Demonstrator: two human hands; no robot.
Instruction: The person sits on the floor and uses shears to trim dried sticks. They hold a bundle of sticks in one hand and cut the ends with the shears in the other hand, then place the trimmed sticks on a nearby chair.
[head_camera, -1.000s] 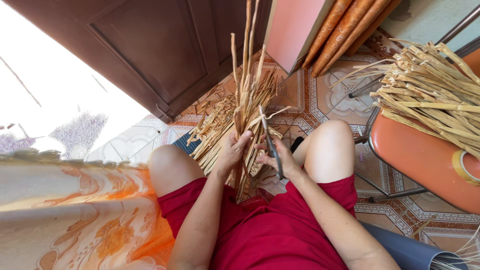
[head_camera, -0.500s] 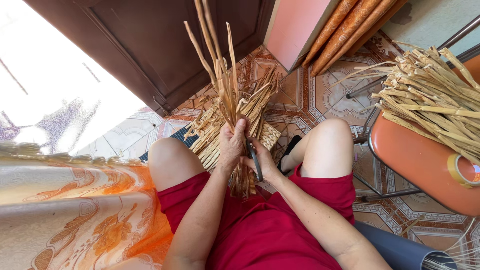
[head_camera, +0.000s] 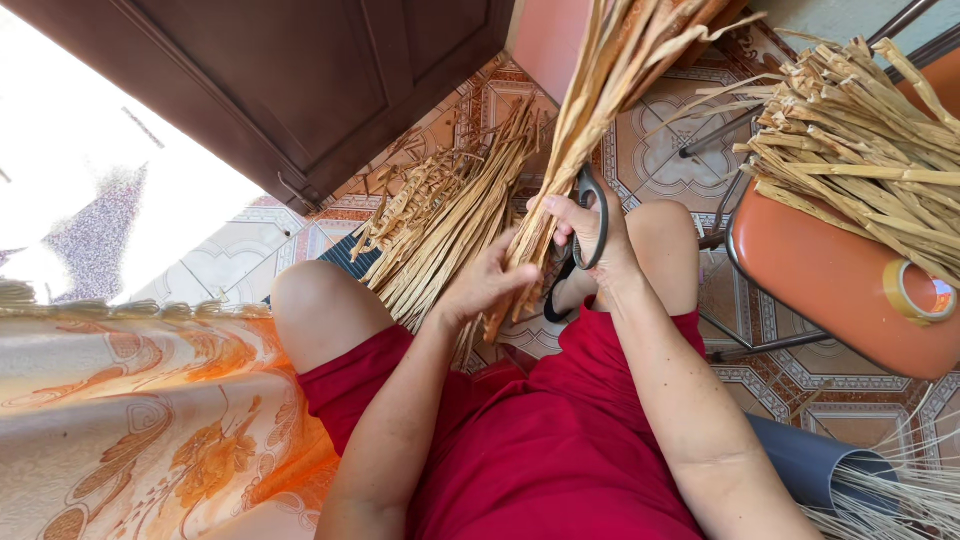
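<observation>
Both hands on a bundle of dry straw strips, frame centre.
Left hand (head_camera: 485, 285) grip clenched round the tan, flat, frayed straw bundle (head_camera: 590, 110), which slants to upper right; right hand (head_camera: 590, 235) grip grasping bundle plus black scissors (head_camera: 592, 215). More strips on the orange chair (head_camera: 840, 290), right.

A straw pile (head_camera: 440, 220) fills the floor between the knees; bare tiled floor (head_camera: 670, 160) lies open beside the orange chair (head_camera: 840, 290).
</observation>
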